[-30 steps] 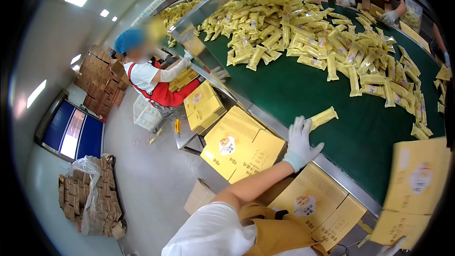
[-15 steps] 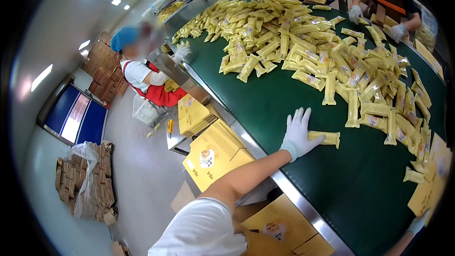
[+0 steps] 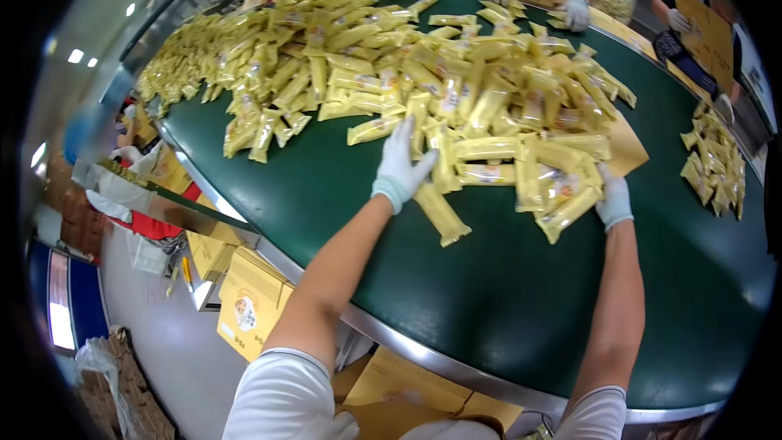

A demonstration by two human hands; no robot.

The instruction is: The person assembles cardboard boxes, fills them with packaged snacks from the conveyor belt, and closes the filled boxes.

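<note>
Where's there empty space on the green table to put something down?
The green table looks bare between the left forearm and right forearm, below the packets. There's also room between the right hand and the small heap. It's crowded across the big pile.

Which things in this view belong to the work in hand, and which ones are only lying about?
Belonging to the work, it seems:
yellow packets, at the left hand
yellow cardboard, by the right hand
green table

Probably only lying about:
yellow-handled tool
white crate
brown stack with clear plastic
</note>
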